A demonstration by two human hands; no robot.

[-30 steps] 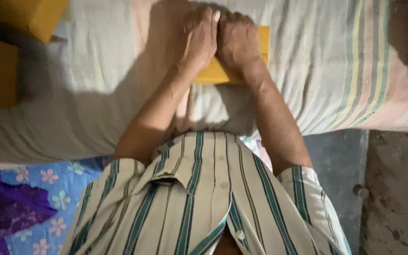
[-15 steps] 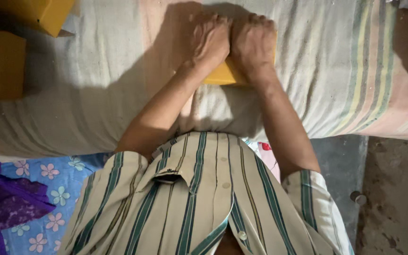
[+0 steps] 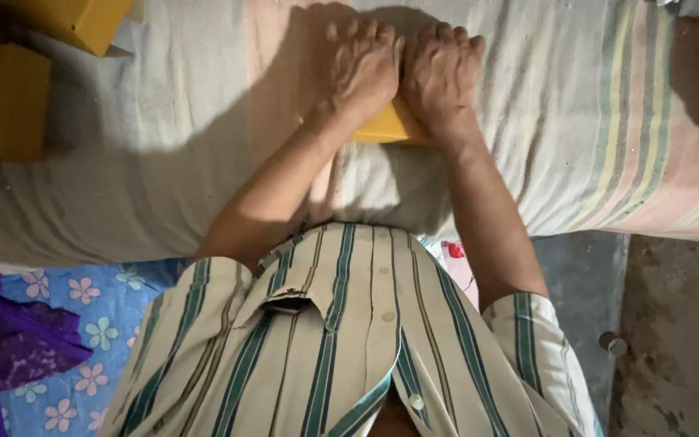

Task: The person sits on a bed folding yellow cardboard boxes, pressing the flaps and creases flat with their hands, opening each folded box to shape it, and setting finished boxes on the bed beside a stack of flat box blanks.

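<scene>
Both hands flat on yellow box.

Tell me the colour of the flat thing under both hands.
Yellow; the flat packet shows best in the head view.

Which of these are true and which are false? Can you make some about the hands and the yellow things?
1. Both hands press on one flat yellow piece. True: the left hand and right hand lie side by side on it.
2. The hands are far apart. False: they touch.
3. The yellow piece lies on a striped cloth. True.
4. Two more yellow boxes sit at the right. False: they are at the left.
5. The shirt is plain red. False: it is cream with green stripes.
</scene>
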